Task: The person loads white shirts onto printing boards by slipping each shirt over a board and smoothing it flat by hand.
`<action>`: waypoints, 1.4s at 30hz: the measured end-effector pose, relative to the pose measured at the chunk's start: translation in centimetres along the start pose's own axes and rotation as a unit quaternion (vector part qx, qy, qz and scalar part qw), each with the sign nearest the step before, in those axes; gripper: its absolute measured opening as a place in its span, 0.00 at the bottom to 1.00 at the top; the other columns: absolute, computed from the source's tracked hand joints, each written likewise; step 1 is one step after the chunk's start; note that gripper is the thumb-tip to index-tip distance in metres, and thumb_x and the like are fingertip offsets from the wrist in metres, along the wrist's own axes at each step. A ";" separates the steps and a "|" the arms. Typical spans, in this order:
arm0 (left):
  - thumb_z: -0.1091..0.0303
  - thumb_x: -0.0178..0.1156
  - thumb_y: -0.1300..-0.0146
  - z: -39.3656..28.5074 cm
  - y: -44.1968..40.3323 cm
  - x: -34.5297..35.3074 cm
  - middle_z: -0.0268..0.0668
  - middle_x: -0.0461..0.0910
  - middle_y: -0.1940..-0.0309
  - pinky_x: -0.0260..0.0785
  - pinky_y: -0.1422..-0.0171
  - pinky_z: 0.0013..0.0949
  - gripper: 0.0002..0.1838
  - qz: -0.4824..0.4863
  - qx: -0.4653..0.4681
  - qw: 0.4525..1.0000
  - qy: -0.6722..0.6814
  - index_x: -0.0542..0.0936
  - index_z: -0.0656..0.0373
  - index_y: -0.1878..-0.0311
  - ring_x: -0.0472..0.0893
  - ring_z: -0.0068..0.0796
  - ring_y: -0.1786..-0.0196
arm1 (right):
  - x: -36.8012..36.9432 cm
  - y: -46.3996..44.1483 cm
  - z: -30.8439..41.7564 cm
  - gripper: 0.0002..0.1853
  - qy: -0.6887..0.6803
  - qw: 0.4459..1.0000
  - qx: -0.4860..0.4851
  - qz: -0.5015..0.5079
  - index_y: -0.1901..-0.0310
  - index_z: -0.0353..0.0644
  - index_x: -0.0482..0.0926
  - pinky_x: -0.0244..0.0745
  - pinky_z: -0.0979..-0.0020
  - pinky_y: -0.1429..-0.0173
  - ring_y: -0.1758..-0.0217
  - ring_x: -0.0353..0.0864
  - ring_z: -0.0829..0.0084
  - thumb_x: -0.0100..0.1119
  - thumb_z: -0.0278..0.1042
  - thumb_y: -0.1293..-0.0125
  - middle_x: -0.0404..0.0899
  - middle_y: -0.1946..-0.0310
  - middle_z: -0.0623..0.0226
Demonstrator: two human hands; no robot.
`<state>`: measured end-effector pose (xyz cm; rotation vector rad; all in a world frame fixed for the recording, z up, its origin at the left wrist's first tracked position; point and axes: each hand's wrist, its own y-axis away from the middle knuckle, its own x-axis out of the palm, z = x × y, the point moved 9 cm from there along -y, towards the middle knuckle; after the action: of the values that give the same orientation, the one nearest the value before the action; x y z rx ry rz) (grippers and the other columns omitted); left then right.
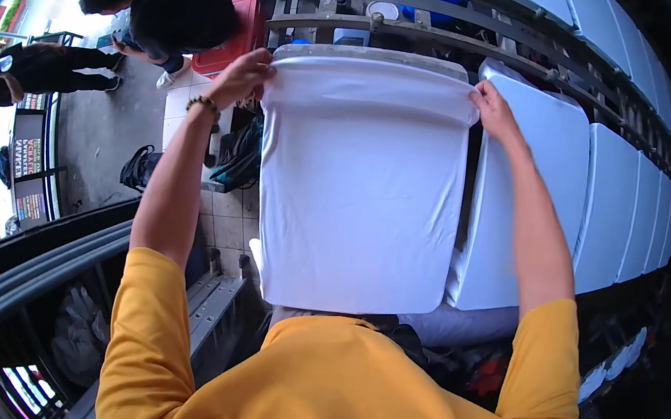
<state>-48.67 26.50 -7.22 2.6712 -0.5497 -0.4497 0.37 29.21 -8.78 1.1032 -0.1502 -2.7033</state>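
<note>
While rumpled near its far end, the glossy white cloth covers the board almost to its far edge; I see left hand and right hand pinching its far corners, beside white panels.

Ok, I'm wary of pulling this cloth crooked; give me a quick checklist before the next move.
1. Left hand holding the cloth near its far left corner: ok.
2. Right hand holding it near the far right corner: ok.
3. Panel covered at its far edge: not ok, a grey strip shows.
4. Cloth smooth: not ok, folds near the far end.
5. Underside covered: cannot tell, hidden.
</note>
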 end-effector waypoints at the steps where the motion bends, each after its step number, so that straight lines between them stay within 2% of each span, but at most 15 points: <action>1: 0.66 0.57 0.25 0.3 -2.0 -1.0 0.30 0.79 0.67 0.67 0.75 0.18 0.08 0.019 0.011 1.000 -0.002 0.71 0.59 0.51 0.78 0.12 0.75 | 0.2 -1.4 0.3 0.13 -0.008 0.997 0.057 0.055 0.56 0.40 0.76 0.70 0.70 0.58 0.63 0.74 0.77 0.59 0.43 0.27 0.78 0.67 0.71; 2: 0.60 0.63 0.28 0.9 -3.8 -2.2 0.34 0.78 0.64 0.80 0.60 0.25 0.18 0.025 -0.031 0.999 -0.009 0.72 0.60 0.45 0.82 0.19 0.65 | 0.0 -2.4 1.5 0.15 -0.016 0.988 0.112 0.110 0.56 0.41 0.76 0.69 0.71 0.59 0.62 0.74 0.77 0.63 0.45 0.29 0.77 0.66 0.72; 5: 0.64 0.76 0.44 -2.5 -7.7 -3.5 0.44 0.83 0.50 0.79 0.41 0.39 0.29 0.005 0.105 0.975 -0.196 0.78 0.64 0.41 0.84 0.36 0.49 | 0.3 -4.8 3.9 0.18 0.049 0.965 0.113 0.231 0.57 0.41 0.80 0.68 0.72 0.59 0.64 0.73 0.78 0.71 0.46 0.37 0.78 0.68 0.73; 6: 0.67 0.75 0.49 -3.7 -8.1 -4.8 0.42 0.85 0.60 0.78 0.52 0.36 0.21 -0.088 0.136 0.933 -0.321 0.81 0.61 0.52 0.86 0.36 0.59 | 0.0 -6.2 3.5 0.18 0.067 0.971 0.093 0.208 0.58 0.40 0.81 0.68 0.72 0.60 0.64 0.73 0.77 0.72 0.45 0.39 0.78 0.69 0.72; 16: 0.56 0.74 0.46 -0.6 -6.8 -5.5 0.44 0.86 0.65 0.76 0.55 0.44 0.18 -0.355 0.055 0.879 -0.315 0.78 0.58 0.65 0.85 0.49 0.58 | -1.5 -9.3 1.6 0.17 0.159 0.987 0.010 -0.006 0.60 0.37 0.84 0.75 0.58 0.54 0.63 0.83 0.56 0.70 0.46 0.37 0.85 0.67 0.53; 21: 0.68 0.71 0.42 4.4 -7.9 -6.5 0.35 0.81 0.75 0.73 0.79 0.28 0.09 -0.248 -0.054 0.954 -0.160 0.81 0.62 0.67 0.81 0.20 0.73 | -0.6 -10.1 0.3 0.09 0.293 0.954 0.059 0.013 0.59 0.46 0.87 0.78 0.50 0.48 0.53 0.85 0.49 0.66 0.35 0.41 0.87 0.62 0.53; 26: 0.74 0.69 0.45 10.6 -3.9 0.5 0.36 0.82 0.78 0.72 0.77 0.28 0.04 0.155 -0.272 0.926 -0.210 0.85 0.63 0.67 0.80 0.20 0.77 | 0.9 -9.3 -0.1 0.13 0.379 0.912 0.021 0.156 0.59 0.45 0.88 0.78 0.52 0.48 0.51 0.84 0.50 0.57 0.25 0.44 0.86 0.62 0.51; 28: 0.74 0.66 0.43 10.1 -3.6 -1.7 0.38 0.84 0.77 0.75 0.73 0.32 0.03 -0.001 -0.226 0.956 -0.185 0.85 0.63 0.67 0.83 0.27 0.75 | 0.9 -8.8 -1.0 0.15 0.367 0.915 -0.017 0.166 0.58 0.42 0.87 0.77 0.53 0.45 0.48 0.83 0.50 0.56 0.22 0.45 0.85 0.59 0.52; 30: 0.73 0.62 0.39 6.9 -3.1 -5.4 0.44 0.87 0.64 0.79 0.57 0.42 0.06 -0.267 -0.060 0.913 -0.303 0.86 0.60 0.61 0.86 0.44 0.62 | -1.3 -7.8 2.1 0.16 0.272 0.958 -0.094 -0.016 0.54 0.36 0.84 0.74 0.57 0.39 0.45 0.79 0.50 0.53 0.18 0.43 0.81 0.55 0.52; 33: 0.69 0.63 0.37 -1.8 -2.0 3.2 0.48 0.80 0.45 0.73 0.40 0.45 0.17 -0.287 0.170 0.884 -0.327 0.80 0.58 0.44 0.80 0.49 0.44 | 0.4 -1.2 9.5 0.13 0.213 0.928 -0.193 -0.236 0.49 0.38 0.83 0.74 0.59 0.36 0.40 0.78 0.53 0.54 0.25 0.33 0.80 0.45 0.58; 34: 0.67 0.64 0.36 -5.2 -1.2 6.9 0.49 0.77 0.38 0.72 0.35 0.46 0.22 -0.295 0.246 0.861 -0.334 0.78 0.57 0.39 0.78 0.51 0.39 | 4.3 0.5 10.6 0.18 0.224 0.928 -0.234 -0.184 0.40 0.43 0.80 0.66 0.55 0.27 0.30 0.72 0.53 0.55 0.34 0.30 0.74 0.34 0.59; 35: 0.61 0.62 0.34 -6.1 -1.8 13.0 0.49 0.71 0.31 0.59 0.23 0.50 0.29 -0.167 0.324 0.872 -0.327 0.72 0.58 0.31 0.69 0.50 0.28 | 8.2 2.1 11.7 0.26 0.245 0.935 -0.240 -0.087 0.30 0.50 0.72 0.53 0.51 0.20 0.21 0.59 0.55 0.54 0.43 0.27 0.62 0.24 0.61; 36: 0.51 0.58 0.30 -5.8 -2.7 18.5 0.44 0.63 0.24 0.45 0.17 0.54 0.34 -0.027 0.322 0.833 -0.449 0.66 0.56 0.26 0.59 0.46 0.20 | 11.4 2.4 10.9 0.31 0.267 0.942 -0.202 -0.018 0.24 0.54 0.63 0.44 0.47 0.18 0.17 0.51 0.56 0.51 0.50 0.26 0.53 0.20 0.64; 37: 0.44 0.54 0.29 -7.6 -3.0 20.8 0.40 0.58 0.21 0.40 0.16 0.53 0.36 -0.020 0.346 0.823 -0.451 0.64 0.54 0.24 0.54 0.45 0.18 | 10.9 2.0 10.8 0.31 0.282 0.939 -0.188 -0.058 0.23 0.54 0.62 0.43 0.48 0.17 0.17 0.51 0.55 0.49 0.50 0.25 0.53 0.20 0.63; 42: 0.47 0.55 0.29 -10.8 -8.9 22.3 0.46 0.59 0.22 0.44 0.19 0.59 0.35 -0.159 0.353 0.786 -0.482 0.66 0.57 0.26 0.54 0.49 0.19 | 5.8 3.0 4.7 0.32 0.270 0.937 -0.102 -0.197 0.22 0.45 0.57 0.42 0.46 0.18 0.17 0.47 0.49 0.44 0.50 0.22 0.52 0.20 0.57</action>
<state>-22.34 27.69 -6.57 3.0337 -0.5927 -2.1526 -6.45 25.03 -8.81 1.9142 0.4775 -2.5138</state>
